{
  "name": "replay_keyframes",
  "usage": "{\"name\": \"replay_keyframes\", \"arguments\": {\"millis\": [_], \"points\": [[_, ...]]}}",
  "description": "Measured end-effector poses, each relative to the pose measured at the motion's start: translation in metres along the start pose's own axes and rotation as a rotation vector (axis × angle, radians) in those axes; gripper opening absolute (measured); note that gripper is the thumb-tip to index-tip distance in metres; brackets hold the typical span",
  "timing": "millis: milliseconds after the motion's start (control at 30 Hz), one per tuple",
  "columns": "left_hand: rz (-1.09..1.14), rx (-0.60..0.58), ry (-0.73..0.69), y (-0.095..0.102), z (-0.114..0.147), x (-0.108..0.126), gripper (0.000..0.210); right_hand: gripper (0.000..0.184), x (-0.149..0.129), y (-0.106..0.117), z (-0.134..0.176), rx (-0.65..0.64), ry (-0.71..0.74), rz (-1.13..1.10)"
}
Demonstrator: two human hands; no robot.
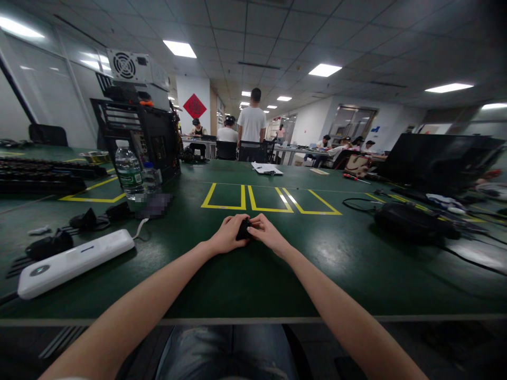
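Between my two hands, low over the middle of the green table [190,295], is a small rounded black object [243,230]. Its exact kind is hard to make out because fingers cover much of it. My left hand [227,235] is closed round its left side, thumb toward me. From the right, my right hand [268,235] pinches at its edge with thumb and fingers together. Beyond the hands, yellow tape outlines [269,211] mark three areas on the tabletop.
To the left are a white power strip [79,264], a water bottle [129,174] and an open computer case [154,137]. A black pouch-like item [412,221] with cables and a monitor [439,163] stand right. A clipboard [267,169] lies at the back; people are beyond.
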State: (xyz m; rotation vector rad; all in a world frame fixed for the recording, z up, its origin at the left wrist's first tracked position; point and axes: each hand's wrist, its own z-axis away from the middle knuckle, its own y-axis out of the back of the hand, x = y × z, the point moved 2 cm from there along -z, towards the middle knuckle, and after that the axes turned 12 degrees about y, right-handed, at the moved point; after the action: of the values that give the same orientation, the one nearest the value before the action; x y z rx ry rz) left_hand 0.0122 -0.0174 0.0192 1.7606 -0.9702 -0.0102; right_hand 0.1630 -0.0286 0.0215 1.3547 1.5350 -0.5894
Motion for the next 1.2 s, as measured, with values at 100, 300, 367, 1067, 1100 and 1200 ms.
{"name": "replay_keyframes", "arguments": {"millis": [100,300,367,1067,1100,1200], "points": [[0.0,-0.002,0.006,0.0,0.0,0.0,0.06,0.024,-0.002,0.001,-0.001,-0.021,0.009,-0.01],[0.007,-0.009,-0.007,0.001,0.001,0.0,0.059,0.024,-0.006,0.0,-0.002,-0.057,0.098,0.062],[0.01,-0.01,-0.008,0.0,0.0,-0.001,0.06,0.025,-0.005,-0.001,-0.001,-0.054,0.131,0.121],[0.048,-0.103,0.454,-0.033,-0.047,-0.02,0.055,0.057,0.023,0.052,0.0,0.104,-0.189,0.512],[0.035,-0.095,0.461,-0.037,-0.051,-0.02,0.057,0.056,0.023,0.053,0.0,0.107,-0.194,0.536],[0.012,-0.071,0.488,-0.046,-0.06,-0.02,0.062,0.048,0.026,0.057,-0.001,0.129,-0.196,0.573]]}}
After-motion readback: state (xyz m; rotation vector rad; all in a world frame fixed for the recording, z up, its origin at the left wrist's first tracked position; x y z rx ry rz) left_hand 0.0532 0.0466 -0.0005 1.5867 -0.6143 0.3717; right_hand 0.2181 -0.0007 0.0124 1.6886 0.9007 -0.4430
